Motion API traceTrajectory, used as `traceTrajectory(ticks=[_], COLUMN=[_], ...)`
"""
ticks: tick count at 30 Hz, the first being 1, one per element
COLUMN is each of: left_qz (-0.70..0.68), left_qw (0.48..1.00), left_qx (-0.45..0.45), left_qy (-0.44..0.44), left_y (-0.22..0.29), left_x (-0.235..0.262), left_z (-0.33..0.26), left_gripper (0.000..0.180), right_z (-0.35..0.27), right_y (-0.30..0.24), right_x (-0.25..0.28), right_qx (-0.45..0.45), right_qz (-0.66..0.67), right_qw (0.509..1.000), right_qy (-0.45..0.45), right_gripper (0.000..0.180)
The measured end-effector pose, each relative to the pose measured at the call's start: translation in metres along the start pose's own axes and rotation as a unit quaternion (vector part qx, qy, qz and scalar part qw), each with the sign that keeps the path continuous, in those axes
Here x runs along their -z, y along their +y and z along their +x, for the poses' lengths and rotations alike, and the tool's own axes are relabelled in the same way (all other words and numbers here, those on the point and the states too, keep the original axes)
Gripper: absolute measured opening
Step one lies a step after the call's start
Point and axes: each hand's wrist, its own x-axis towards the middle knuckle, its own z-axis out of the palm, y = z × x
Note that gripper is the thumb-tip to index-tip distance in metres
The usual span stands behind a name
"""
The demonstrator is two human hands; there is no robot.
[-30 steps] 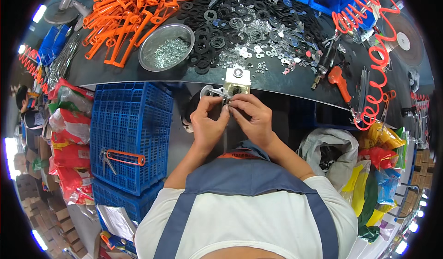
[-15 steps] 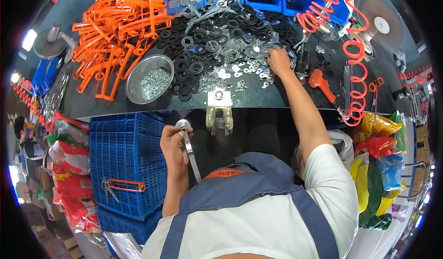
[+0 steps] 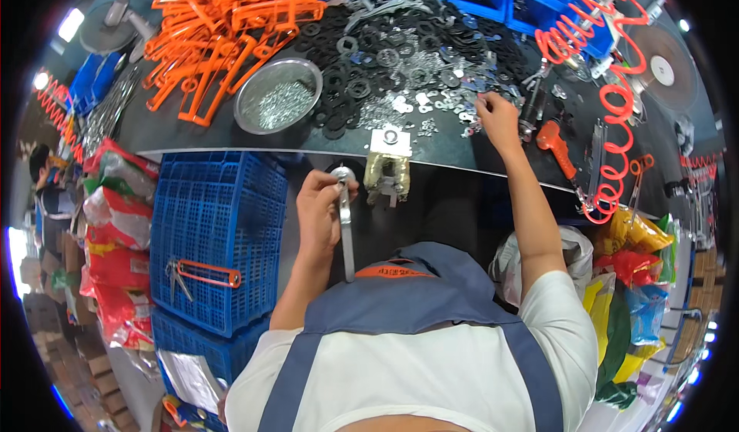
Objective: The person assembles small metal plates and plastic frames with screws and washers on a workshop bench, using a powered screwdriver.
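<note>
A worker's left hand (image 3: pixel 319 215) closes its grip around a flat metal strip (image 3: pixel 346 228) just below the table (image 3: pixel 192 135) edge, beside a small clamp fixture (image 3: pixel 387 172), while the right hand (image 3: pixel 496 118) pinches among loose silver washers (image 3: pixel 431 108) on the table.

On the table (image 3: pixel 192 135), a bowl (image 3: pixel 278 95) sits left of a heap of washers (image 3: pixel 400 55). Plastic handles (image 3: pixel 223 24) lie behind the bowl. 2 stacked crates (image 3: pixel 208 239) stand below the table's left edge, bags (image 3: pixel 115 224) further left.
</note>
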Motion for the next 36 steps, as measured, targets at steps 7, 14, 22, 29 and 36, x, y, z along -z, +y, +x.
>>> traceTrajectory(ticks=[7, 14, 22, 29, 36], left_qz=[-0.031, 0.001, -0.004, 0.011, 0.030], left_qw=[0.999, 1.000, 0.999, 0.974, 0.989], left_qx=[0.005, -0.024, 0.017, -0.006, -0.010], left_qy=[-0.015, -0.008, -0.033, -0.226, -0.142], left_y=[-0.011, -0.010, -0.021, -0.001, 0.010], left_x=[-0.013, -0.020, -0.007, -0.021, -0.015], left_z=[0.005, 0.001, 0.002, -0.008, 0.000], left_gripper=[0.009, 0.008, 0.006, 0.046, 0.058], right_z=[-0.112, -0.122, -0.120, -0.128, -0.092], right_y=[-0.163, -0.182, -0.182, -0.170, -0.069], right_x=[0.009, -0.018, -0.023, -0.021, 0.048], right_qx=[0.136, 0.353, 0.404, 0.432, 0.161], right_qz=[0.305, 0.236, 0.171, 0.082, 0.010], right_qw=[0.936, 0.905, 0.897, 0.898, 0.984], right_qy=[-0.110, -0.037, -0.058, 0.026, 0.072], right_gripper=[0.019, 0.023, 0.023, 0.027, 0.025])
